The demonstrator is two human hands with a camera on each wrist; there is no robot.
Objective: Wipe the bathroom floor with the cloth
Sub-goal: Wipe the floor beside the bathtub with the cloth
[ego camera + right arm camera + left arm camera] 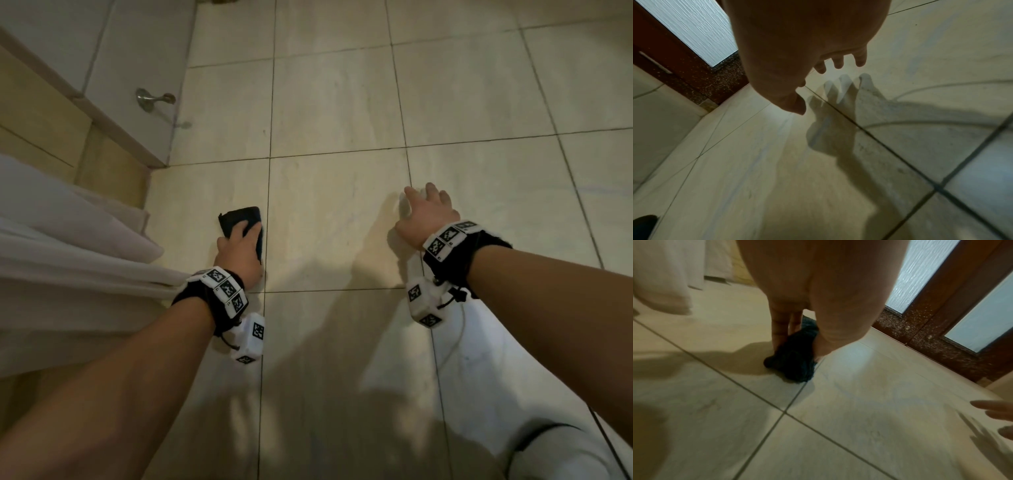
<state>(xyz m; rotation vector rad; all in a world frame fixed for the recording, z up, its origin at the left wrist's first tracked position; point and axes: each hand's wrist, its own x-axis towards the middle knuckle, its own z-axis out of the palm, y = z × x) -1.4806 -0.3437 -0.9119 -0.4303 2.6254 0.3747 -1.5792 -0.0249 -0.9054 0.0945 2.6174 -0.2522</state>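
Mid-wipe, step in hand: a person low over the bathroom floor (335, 212) works a dark cloth (239, 219) across pale tiles; judged from the pose, a wiping stroke is under way near the left side of the room.
Left hand: the left hand (241, 255) sits on top of the cloth, fingers and thumb curled over its bunched bulk and holding it down against the tile; the left wrist view shows the fabric wadded between thumb and fingers.
Right hand: the right hand (426, 214) holds nothing, its fingers spread and relaxed; the right wrist view shows the fingertips (838, 62) just above their own shadow, so whether they touch the tile cannot be told.
Cloth position: on the floor beside a vertical grout line (269, 222), near the foot of a pale curtain (68, 240) and a low step (44, 113).
Surroundings: a metal door stop (152, 98) stands farther ahead; a dark-framed door with frosted panels (953, 308) closes the far side.
Next move, as a judgement: sweep the cloth rightward over the tile between the hands, keeping steady downward pressure and the fabric flat enough to cover ground.
Risk: the bunched cloth may roll and skip patches.
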